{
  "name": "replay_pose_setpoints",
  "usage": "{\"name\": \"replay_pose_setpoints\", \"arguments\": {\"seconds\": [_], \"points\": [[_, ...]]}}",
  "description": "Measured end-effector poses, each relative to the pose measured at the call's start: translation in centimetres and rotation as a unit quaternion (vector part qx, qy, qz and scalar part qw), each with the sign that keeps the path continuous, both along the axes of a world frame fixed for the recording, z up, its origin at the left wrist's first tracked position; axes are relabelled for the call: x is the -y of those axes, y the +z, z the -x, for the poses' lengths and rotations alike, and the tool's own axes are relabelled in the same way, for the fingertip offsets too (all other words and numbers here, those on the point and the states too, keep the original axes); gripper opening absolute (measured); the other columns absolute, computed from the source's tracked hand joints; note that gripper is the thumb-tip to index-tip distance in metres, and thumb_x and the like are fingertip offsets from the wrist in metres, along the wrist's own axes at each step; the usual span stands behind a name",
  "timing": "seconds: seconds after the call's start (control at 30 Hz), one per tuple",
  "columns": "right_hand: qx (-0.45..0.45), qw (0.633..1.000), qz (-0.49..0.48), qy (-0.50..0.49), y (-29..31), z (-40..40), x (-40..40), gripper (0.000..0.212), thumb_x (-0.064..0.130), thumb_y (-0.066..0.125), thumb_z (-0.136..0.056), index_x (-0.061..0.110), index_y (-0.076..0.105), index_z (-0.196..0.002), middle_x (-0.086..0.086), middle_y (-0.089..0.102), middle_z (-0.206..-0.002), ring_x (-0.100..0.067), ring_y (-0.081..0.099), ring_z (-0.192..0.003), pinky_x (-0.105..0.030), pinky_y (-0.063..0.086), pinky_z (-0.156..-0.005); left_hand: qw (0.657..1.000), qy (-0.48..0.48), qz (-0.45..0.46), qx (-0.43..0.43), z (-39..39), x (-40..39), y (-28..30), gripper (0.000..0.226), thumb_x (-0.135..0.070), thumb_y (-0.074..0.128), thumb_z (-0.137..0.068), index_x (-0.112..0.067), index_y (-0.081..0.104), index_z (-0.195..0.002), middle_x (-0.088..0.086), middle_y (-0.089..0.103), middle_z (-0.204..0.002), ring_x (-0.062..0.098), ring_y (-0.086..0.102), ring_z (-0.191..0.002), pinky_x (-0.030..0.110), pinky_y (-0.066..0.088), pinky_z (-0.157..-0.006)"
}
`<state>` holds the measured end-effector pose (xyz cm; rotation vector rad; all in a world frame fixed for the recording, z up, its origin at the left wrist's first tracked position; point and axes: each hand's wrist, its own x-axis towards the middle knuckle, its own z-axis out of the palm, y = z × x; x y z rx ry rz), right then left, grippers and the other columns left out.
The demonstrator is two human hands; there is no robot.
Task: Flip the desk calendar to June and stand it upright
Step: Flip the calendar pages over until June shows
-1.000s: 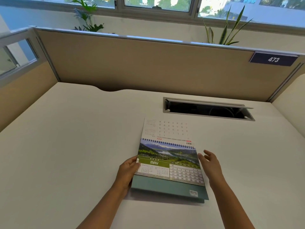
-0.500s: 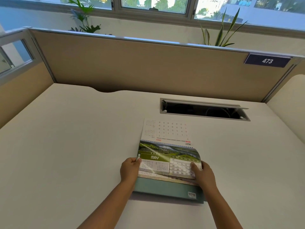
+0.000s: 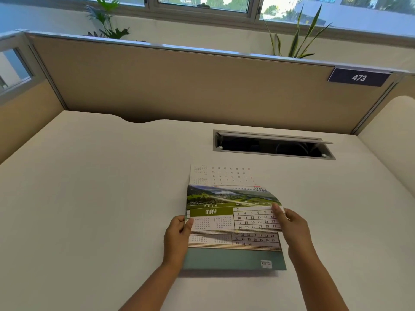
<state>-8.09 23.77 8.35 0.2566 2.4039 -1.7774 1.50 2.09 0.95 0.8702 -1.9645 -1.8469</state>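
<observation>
A spiral-bound desk calendar (image 3: 233,258) with a teal base lies flat on the white desk (image 3: 101,198). Its top page, the MAY page (image 3: 226,212), bears a green landscape photo and is lifted, bowing upward. Under it shows a page whose date rows end at 30. Earlier pages (image 3: 221,175) lie flipped over beyond the spiral, upside down. My left hand (image 3: 177,235) grips the calendar's left edge, thumb on the page stack. My right hand (image 3: 292,227) pinches the right edge of the MAY page and holds it off the stack.
An open cable slot (image 3: 272,145) with a metal frame is set into the desk behind the calendar. A beige partition (image 3: 190,86) with a plate reading 473 (image 3: 359,77) walls the far edge. Plants stand behind it. A rounded panel (image 3: 390,142) bounds the right side.
My right hand came in from the open position, took the right edge of the MAY page and lifted it, uncovering the page below. My left hand stayed on the left edge.
</observation>
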Motion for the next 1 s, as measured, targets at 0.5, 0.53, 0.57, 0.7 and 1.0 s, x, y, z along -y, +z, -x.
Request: {"name": "replay_pose_setpoints", "arguments": {"seconds": [0.5, 0.53, 0.57, 0.7, 1.0], "points": [[0.092, 0.937, 0.334, 0.036, 5.1, 3.1, 0.8, 0.056, 0.058, 0.026, -0.089, 0.023, 0.061, -0.115, 0.0, 0.062, -0.109, -0.02, 0.056, -0.097, -0.032, 0.046, -0.077, 0.991, -0.041, -0.126, -0.036, -2.6, 1.3, 1.2, 0.022, -0.007, 0.053, -0.088, -0.028, 0.055, -0.095, -0.001, 0.073, -0.082, 0.014, 0.07, -0.064, 0.023, 0.056, -0.051], [0.084, 0.935, 0.342, 0.044, 5.1, 3.3, 0.9, 0.06, 0.062, 0.023, -0.087, 0.026, 0.058, -0.119, 0.002, 0.061, -0.115, -0.021, 0.056, -0.102, -0.034, 0.047, -0.08, 0.989, -0.023, -0.137, -0.044, -2.6, 1.2, 1.1, 0.02, -0.007, 0.052, -0.088, -0.027, 0.056, -0.092, 0.0, 0.073, -0.079, 0.013, 0.07, -0.062, 0.023, 0.056, -0.05], [0.074, 0.944, 0.317, 0.045, 5.1, 3.3, 1.1, 0.06, 0.063, 0.022, -0.087, 0.028, 0.055, -0.122, 0.004, 0.058, -0.121, -0.022, 0.055, -0.106, -0.036, 0.046, -0.083, 0.988, -0.005, -0.148, -0.051, -2.6, 1.1, 1.0, 0.019, -0.007, 0.051, -0.088, -0.025, 0.057, -0.09, 0.002, 0.073, -0.078, 0.013, 0.07, -0.062, 0.023, 0.055, -0.049], [-0.014, 0.999, -0.005, 0.033, 3.4, 2.9, 1.3, 0.049, 0.046, 0.037, -0.092, 0.018, 0.046, -0.131, -0.006, 0.047, -0.14, -0.029, 0.049, -0.12, -0.04, 0.043, -0.09, 0.983, 0.041, -0.168, -0.064, -2.1, 1.4, 1.4, 0.008, -0.012, 0.052, -0.089, -0.017, 0.058, -0.091, 0.009, 0.071, -0.082, 0.017, 0.07, -0.064, 0.024, 0.055, -0.048], [-0.035, 0.988, -0.096, 0.114, 0.1, -0.7, 1.9, 0.046, 0.035, 0.045, -0.092, 0.024, 0.04, -0.136, -0.005, 0.057, -0.129, -0.019, 0.06, -0.093, -0.027, 0.052, -0.066, 0.988, 0.059, -0.128, -0.066, -1.3, 2.0, 2.0, 0.007, -0.022, 0.059, -0.085, -0.017, 0.057, -0.08, 0.011, 0.07, -0.078, 0.016, 0.07, -0.057, 0.023, 0.056, -0.046]]}}
